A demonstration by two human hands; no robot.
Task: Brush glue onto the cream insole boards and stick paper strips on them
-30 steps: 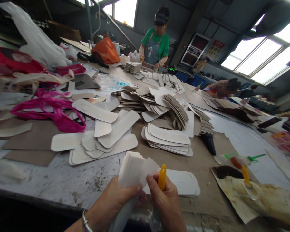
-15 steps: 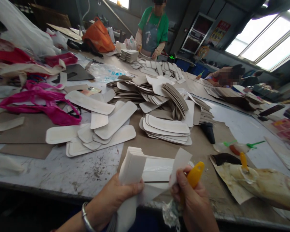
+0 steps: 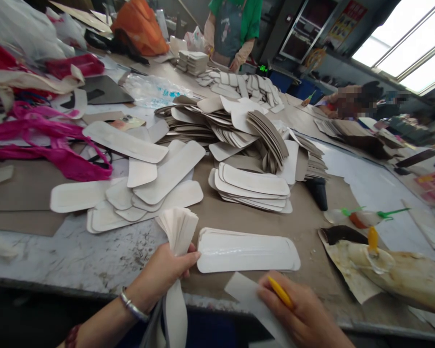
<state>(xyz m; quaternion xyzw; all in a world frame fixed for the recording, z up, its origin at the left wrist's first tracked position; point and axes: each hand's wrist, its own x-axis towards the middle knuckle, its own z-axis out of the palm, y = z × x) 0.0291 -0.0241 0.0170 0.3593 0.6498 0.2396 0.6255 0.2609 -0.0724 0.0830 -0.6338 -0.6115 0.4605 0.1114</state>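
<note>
My left hand (image 3: 176,266) is closed around a bundle of white strips (image 3: 179,224), whose top ends fan out above the fist while the lower ends hang past the table edge. My right hand (image 3: 300,304) grips a yellow-handled brush (image 3: 281,292); its bristle end is hidden now. A single white strip (image 3: 244,290) is also held in that hand, slanting down over the table edge. Just beyond both hands lies a neat stack of long white rounded pieces (image 3: 248,251) with a shiny band across the top one. The left fingertips are close to its left end; whether they touch, I cannot tell.
Behind lie another stack of white pieces (image 3: 253,183), loose pieces (image 3: 170,174) and a large grey-white heap (image 3: 221,125). Pink straps (image 3: 58,154) are at left. At right are a stained wrapped bundle (image 3: 402,266) and green-tipped bottles (image 3: 366,217). A co-worker (image 3: 232,34) stands across the table.
My left hand with its bundle has moved left, off the stack, which now shows fully. My right hand has lowered with the brush and strip. The view has tilted down.
</note>
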